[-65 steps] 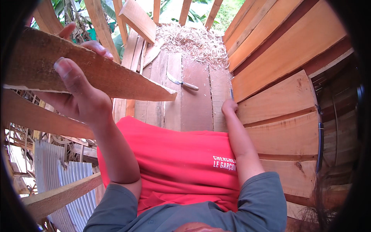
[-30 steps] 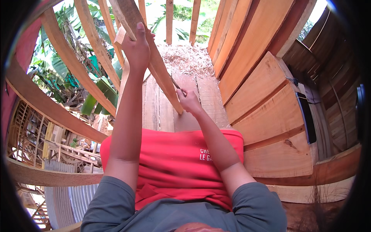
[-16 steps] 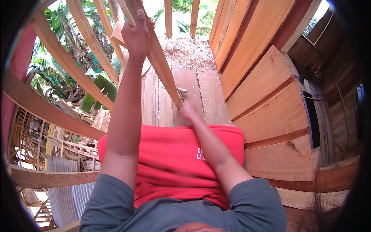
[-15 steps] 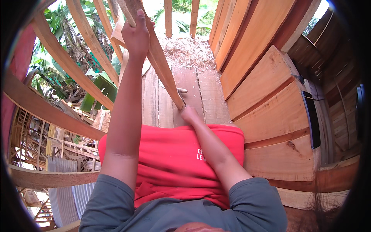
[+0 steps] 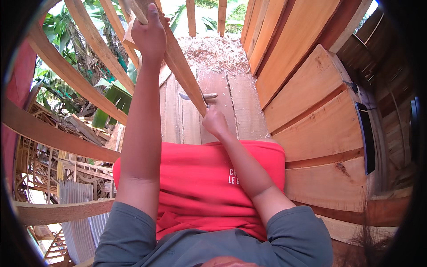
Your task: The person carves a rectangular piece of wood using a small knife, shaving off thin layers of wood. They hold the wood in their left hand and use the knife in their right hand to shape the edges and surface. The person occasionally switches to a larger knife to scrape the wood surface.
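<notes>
A long wooden plank [image 5: 180,66] slants from the top of the view down toward my lap. My left hand [image 5: 150,35] grips it high up, arm stretched forward. My right hand [image 5: 215,122] holds the plank's lower end just above my red shirt. A metal tool with a wooden handle [image 5: 199,96] lies on the board floor right behind the plank's lower end.
Plank floor [image 5: 231,100] runs ahead with a heap of wood shavings [image 5: 215,51] at its far end. A wall of wide boards [image 5: 311,102] stands on the right. Slanted wooden rails [image 5: 80,84] on the left open onto green plants and scrap below.
The plank has swung from lying across at the left to pointing steeply away from me. My left hand rose with it, and my right hand came from the wall to its lower end.
</notes>
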`<state>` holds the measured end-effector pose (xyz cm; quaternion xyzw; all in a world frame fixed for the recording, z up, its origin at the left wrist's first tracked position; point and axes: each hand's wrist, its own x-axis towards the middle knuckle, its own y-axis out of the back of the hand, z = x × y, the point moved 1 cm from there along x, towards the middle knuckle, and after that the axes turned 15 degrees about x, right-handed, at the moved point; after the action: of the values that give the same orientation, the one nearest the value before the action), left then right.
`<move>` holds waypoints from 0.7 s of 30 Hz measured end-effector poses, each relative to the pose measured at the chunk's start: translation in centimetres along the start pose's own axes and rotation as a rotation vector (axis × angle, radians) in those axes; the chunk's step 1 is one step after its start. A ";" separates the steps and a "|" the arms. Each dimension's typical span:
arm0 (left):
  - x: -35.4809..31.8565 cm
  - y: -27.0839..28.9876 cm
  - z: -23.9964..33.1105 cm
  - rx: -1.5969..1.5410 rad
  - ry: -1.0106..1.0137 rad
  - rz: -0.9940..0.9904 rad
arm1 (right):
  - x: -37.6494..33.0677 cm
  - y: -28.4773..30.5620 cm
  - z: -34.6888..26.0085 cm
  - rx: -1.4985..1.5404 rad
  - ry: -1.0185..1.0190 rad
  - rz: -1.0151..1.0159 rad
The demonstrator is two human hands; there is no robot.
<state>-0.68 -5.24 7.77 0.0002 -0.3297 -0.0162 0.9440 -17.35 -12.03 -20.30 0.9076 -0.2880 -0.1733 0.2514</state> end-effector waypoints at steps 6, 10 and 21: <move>-0.4 -2.5 1.0 -0.012 -0.026 0.057 | 2.9 -0.4 3.6 -0.106 -0.037 -0.009; -1.1 -1.9 2.4 0.126 -0.012 0.096 | 1.9 -0.2 3.7 -0.008 0.002 0.047; -1.4 -3.1 3.2 0.081 0.018 0.056 | 2.0 2.0 5.1 -0.136 0.071 -0.181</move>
<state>-3.90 -8.27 9.37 0.0293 -0.3215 0.0237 0.9462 -19.00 -16.45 -23.71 0.9163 -0.1834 -0.1823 0.3059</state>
